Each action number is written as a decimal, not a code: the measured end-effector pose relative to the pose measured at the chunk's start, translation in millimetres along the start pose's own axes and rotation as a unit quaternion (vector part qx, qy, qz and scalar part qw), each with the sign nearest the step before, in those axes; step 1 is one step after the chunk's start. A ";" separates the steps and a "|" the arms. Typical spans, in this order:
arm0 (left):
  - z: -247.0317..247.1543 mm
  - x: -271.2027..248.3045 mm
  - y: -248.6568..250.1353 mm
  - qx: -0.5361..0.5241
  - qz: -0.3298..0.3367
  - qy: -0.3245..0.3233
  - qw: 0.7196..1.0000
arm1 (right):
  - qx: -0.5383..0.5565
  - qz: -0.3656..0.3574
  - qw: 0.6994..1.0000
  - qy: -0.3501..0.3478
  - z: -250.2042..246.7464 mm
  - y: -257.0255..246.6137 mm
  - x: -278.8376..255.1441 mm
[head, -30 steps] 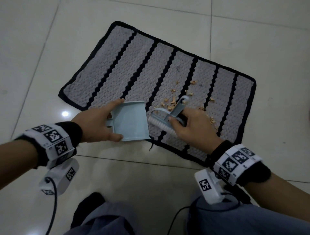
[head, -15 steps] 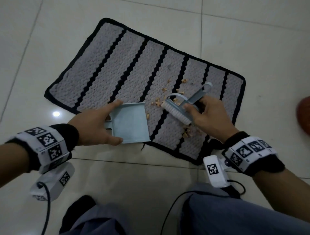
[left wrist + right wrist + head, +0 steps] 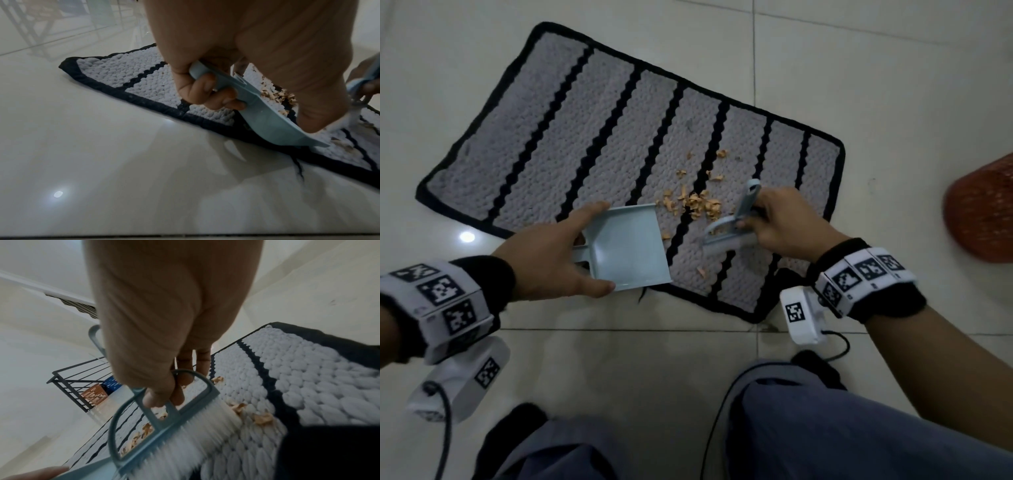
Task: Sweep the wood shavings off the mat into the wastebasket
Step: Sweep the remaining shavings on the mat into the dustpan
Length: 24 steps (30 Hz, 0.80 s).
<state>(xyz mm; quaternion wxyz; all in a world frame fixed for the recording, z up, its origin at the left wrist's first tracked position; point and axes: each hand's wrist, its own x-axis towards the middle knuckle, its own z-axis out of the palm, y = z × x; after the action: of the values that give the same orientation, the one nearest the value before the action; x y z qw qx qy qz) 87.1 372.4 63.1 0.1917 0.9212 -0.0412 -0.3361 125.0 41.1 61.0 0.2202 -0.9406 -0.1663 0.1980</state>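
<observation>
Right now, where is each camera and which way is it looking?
Head: worn on the head, looking down at the mat, both hands, the dustpan, brush, wastebasket and knees.
Left wrist: low by the floor, looking along the left hand gripping the dustpan handle.
Right wrist: looking along the right hand gripping the brush; a far rack shows.
Shared: all three show the mat and wood shavings.

Black wristbands (image 3: 873,274) carry white marker-printed blocks, cabled white cameras (image 3: 803,317); grey trousers (image 3: 859,428).
</observation>
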 end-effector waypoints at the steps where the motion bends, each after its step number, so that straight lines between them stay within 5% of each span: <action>1: 0.3 -0.1 0.5 0.000 -0.001 0.001 1.000 | 0.005 -0.002 1.000 0.027 -0.8 -1.2 2.3; 5: -1.0 -1.6 -2.0 0.000 -0.005 -0.005 1.000 | 0.026 -0.028 0.997 0.072 -4.8 -13.1 -2.3; 11: -1.4 -3.2 -6.3 -0.003 -0.009 -0.010 1.000 | 0.018 -0.012 0.993 -0.117 -0.1 -22.7 -26.5; 19: -1.4 -2.9 -11.7 0.006 0.000 -0.010 1.000 | 0.071 0.005 0.993 0.093 4.6 -15.6 3.7; 21: -1.2 -3.9 -14.5 0.004 0.001 -0.010 1.000 | 0.082 -0.005 0.992 0.092 0.8 -20.4 1.7; 24: -0.1 -5.7 -17.9 -0.008 0.002 -0.009 1.000 | 0.110 -0.021 0.994 -0.005 2.6 -29.2 -9.3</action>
<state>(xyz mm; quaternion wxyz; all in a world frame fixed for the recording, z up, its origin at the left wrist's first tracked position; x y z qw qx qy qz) 81.8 390.1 59.8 0.1992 0.9165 -0.0418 -0.3442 109.2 63.0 75.7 0.3254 -0.9060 -0.1643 0.2153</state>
